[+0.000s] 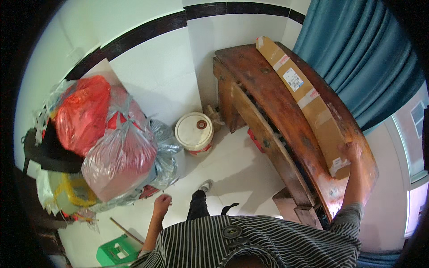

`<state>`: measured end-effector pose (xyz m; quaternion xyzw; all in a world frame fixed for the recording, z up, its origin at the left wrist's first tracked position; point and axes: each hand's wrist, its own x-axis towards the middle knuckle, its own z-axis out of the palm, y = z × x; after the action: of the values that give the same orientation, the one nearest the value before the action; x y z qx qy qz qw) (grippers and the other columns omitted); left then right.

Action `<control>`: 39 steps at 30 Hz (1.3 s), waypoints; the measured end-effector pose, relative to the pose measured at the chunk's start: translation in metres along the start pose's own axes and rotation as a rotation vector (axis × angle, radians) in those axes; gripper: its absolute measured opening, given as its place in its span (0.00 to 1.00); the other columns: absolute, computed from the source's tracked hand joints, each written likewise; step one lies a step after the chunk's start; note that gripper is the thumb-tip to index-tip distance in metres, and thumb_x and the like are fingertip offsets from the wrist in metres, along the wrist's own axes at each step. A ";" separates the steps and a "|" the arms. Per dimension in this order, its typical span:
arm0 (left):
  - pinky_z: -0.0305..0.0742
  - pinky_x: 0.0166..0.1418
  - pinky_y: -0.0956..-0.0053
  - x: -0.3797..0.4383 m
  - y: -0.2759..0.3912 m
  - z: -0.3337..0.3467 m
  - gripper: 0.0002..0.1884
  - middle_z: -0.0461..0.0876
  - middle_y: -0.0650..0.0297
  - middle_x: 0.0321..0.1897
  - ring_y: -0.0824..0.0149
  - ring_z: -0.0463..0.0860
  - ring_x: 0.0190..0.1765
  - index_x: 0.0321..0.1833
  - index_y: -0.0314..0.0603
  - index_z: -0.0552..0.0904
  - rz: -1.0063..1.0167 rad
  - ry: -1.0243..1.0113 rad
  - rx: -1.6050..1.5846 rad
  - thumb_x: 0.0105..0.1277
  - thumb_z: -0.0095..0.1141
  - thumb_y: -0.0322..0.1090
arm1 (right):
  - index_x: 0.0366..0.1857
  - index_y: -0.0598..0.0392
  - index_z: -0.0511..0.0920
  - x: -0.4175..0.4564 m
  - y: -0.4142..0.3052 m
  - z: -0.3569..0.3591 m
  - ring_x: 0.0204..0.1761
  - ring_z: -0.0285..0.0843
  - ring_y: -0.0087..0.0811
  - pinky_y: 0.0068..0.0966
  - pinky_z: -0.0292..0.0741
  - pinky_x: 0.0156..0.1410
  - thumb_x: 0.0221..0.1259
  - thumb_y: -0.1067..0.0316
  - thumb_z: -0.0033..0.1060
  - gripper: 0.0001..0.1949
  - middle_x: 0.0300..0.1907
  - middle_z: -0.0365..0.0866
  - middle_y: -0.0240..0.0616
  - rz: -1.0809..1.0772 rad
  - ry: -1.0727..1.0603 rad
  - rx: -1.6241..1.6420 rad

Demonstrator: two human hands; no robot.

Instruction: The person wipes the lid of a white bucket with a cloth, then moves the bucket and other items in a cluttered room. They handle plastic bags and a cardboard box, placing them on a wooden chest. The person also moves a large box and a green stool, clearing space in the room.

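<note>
A long, narrow cardboard box point(313, 107) lies lengthwise along the top of a worn wooden desk point(244, 72). White tape with red print crosses it, and a shipping label point(293, 79) bears writing. At the box's near end, my right hand point(351, 150) grips its right edge; some of the fingers are hidden. My left hand point(163, 203) hangs low over the floor beside the plastic bags, fingers curled in, with nothing visible in it.
Stuffed plastic bags, one red point(83, 114) and one clear point(122, 157), pile up at left. A lidded white bucket point(194, 130) stands between pile and desk. A green dustpan point(117, 249) lies at lower left. Blue curtains point(362, 57) hang behind the desk.
</note>
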<state>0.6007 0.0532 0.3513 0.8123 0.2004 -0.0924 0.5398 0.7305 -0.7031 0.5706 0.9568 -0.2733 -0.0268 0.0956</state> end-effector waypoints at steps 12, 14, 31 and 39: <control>0.68 0.56 0.68 0.196 0.280 0.217 0.37 0.71 0.55 0.54 0.60 0.72 0.55 0.68 0.50 0.55 -0.127 -1.075 -0.018 0.60 0.54 0.56 | 0.29 0.53 0.84 -0.047 -0.256 -0.047 0.35 0.82 0.43 0.37 0.75 0.41 0.51 0.38 0.49 0.26 0.30 0.82 0.46 0.260 -0.158 0.132; 0.66 0.60 0.64 0.193 0.291 0.238 0.37 0.70 0.53 0.56 0.57 0.70 0.59 0.68 0.49 0.56 -0.459 -1.160 -0.272 0.60 0.53 0.57 | 0.28 0.51 0.84 -0.041 -0.305 -0.058 0.36 0.82 0.43 0.38 0.75 0.41 0.50 0.37 0.48 0.26 0.29 0.82 0.45 0.231 -0.153 0.170; 0.76 0.49 0.68 0.441 0.338 0.083 0.19 0.78 0.60 0.44 0.66 0.79 0.45 0.50 0.39 0.75 -0.092 -0.862 -0.687 0.59 0.58 0.41 | 0.64 0.67 0.48 0.094 -0.580 -0.042 0.61 0.64 0.52 0.34 0.63 0.63 0.47 0.44 0.61 0.48 0.58 0.63 0.64 -0.119 -0.082 1.192; 0.63 0.64 0.55 0.466 0.347 0.065 0.28 0.74 0.56 0.54 0.57 0.72 0.58 0.56 0.37 0.73 -0.054 -0.717 -1.343 0.65 0.43 0.55 | 0.66 0.64 0.45 0.159 -0.678 -0.078 0.61 0.61 0.53 0.35 0.63 0.63 0.47 0.48 0.62 0.48 0.60 0.58 0.64 -0.041 0.022 1.168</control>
<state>1.1732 -0.0177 0.4456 0.2243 0.0458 -0.2220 0.9478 1.2248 -0.2093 0.5133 0.8562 -0.2234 0.1363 -0.4454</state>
